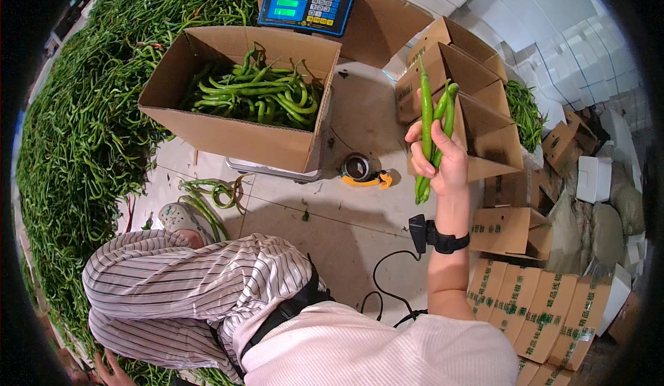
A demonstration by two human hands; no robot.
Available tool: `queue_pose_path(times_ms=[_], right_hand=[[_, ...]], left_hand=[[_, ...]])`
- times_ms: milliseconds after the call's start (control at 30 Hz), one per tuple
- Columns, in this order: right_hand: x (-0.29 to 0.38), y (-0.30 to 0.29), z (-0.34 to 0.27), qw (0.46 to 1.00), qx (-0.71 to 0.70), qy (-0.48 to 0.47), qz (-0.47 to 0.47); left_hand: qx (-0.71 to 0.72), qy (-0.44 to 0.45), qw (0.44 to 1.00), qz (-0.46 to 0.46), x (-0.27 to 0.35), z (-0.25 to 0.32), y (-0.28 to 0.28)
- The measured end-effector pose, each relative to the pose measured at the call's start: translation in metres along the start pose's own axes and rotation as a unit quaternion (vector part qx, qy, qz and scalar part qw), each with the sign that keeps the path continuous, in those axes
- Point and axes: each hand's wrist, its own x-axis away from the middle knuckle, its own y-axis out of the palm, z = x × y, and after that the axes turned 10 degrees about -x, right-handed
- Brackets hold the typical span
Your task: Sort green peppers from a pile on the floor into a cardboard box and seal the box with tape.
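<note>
My right hand [438, 152] is raised at the right, closed around several long green chili peppers [426, 106] that point upward. At the lower left picture edge, my left hand [110, 369] shows only in part, fingers apart beside the pile of green chili peppers [88, 111]; nothing shows in it. An open cardboard box [228, 132] partly filled with green peppers [259, 87] sits on a weighing scale's platform [270, 170]. The scale's lit display panel [306, 7] stands behind it. A few loose peppers [207, 215] lie on the floor beside my shoe [184, 220].
A tape dispenser [365, 173] lies on the tiled floor between box and right hand. Open cardboard boxes [467, 74] stand behind that hand, more peppers [524, 113] beyond them. Printed cartons [539, 308] are stacked at lower right. A black cable [376, 272] runs from my wrist device [441, 236].
</note>
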Motion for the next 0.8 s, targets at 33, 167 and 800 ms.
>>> queue_pose_path(times_ms=[33,167,800], right_hand=[[0.0,0.002,0.0,1.0,0.019,-0.009,0.008],[0.004,0.0,0.002,0.996,0.061,-0.031,0.049],[-0.076,-0.088,-0.023,0.926,0.363,-0.011,0.099]], left_hand=[[0.047,0.083,0.995,0.029,-0.015,-0.005,-0.002],[0.184,0.131,0.973,0.045,-0.008,0.058,-0.044],[0.253,0.422,0.869,-0.055,-0.051,0.247,-0.132]])
